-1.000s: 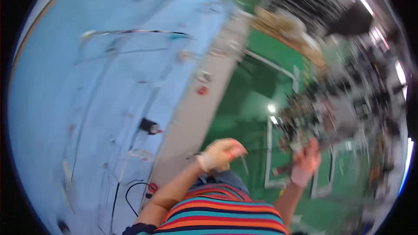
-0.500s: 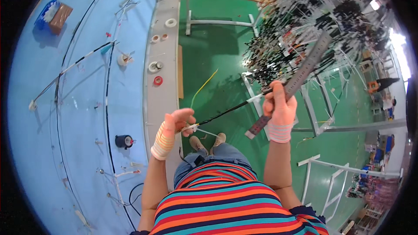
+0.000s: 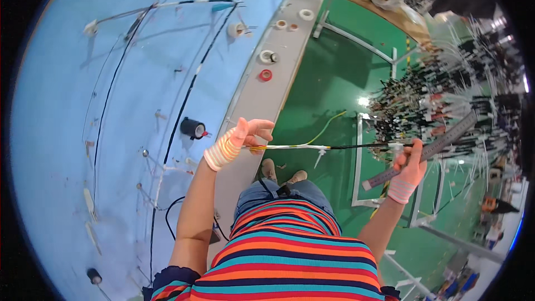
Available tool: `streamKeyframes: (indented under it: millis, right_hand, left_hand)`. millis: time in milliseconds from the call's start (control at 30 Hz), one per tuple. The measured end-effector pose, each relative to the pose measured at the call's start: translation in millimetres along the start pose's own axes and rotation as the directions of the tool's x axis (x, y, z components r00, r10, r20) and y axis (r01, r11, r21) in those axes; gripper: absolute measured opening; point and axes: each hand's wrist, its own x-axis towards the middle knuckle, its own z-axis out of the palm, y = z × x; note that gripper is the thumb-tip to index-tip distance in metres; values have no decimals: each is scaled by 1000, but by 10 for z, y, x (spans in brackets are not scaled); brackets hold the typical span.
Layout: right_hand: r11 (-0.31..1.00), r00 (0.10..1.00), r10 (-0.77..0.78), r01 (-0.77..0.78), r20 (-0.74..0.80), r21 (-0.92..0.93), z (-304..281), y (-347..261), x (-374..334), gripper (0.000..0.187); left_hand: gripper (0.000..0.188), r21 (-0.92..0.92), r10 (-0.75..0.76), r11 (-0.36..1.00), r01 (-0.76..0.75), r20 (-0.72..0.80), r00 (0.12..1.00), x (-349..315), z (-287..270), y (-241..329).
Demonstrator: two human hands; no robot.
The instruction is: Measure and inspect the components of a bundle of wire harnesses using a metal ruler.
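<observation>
A taut wire harness (image 3: 356,146), wrapped in black and white with white tape and a hanging cable tie, stretches between my hands. My left hand (image 3: 237,142), in a striped glove with bare fingertips, holds its left end in the lower fingers, thumb raised. At that end thin yellow wires show. A green-yellow wire (image 3: 330,125) branches off and curves up and right. My right hand (image 3: 409,170), gloved likewise, pinches the harness's right end and also grips a grey steel ruler (image 3: 454,134), which slants across the palm. Fingers partly hide both grips.
To the left stands a blue board (image 3: 139,78) with pegs, cables and a black cup-shaped holder (image 3: 193,128). Tape rolls, including a red one (image 3: 265,75), lie on the grey ledge (image 3: 253,100). A metal frame (image 3: 358,161) and hanging cable bundles (image 3: 446,95) are to the right.
My view has turned, and the board and ledge now slant. My hands have moved farther apart, pulling the harness from slanted to nearly level. The ruler stays in my right hand.
</observation>
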Motion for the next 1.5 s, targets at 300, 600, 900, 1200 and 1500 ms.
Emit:
streamKeyframes:
  millis: [300,600,900,1200,1500]
  right_hand:
    - [1000,999,-13,13,33,-5,86,12,97,28]
    - [1000,999,7,-7,-32,-8,110,-111,-24,27]
    - [993,996,84,-80,-43,85,-19,-158,-146,26]
    - [961,977,-156,184,-144,205,-34,-188,-474,47]
    - [889,952,-121,230,-283,396,210,-113,-1178,46]
  left_hand:
    - [102,-75,73,994,-79,-83,994,-119,-90,-195]
    - [41,145,-18,989,15,21,1000,152,320,7]
    - [27,85,-121,990,115,68,990,492,933,248]
    - [22,89,-132,988,127,49,990,474,916,249]
    - [20,-54,-156,986,159,58,986,429,1049,335]
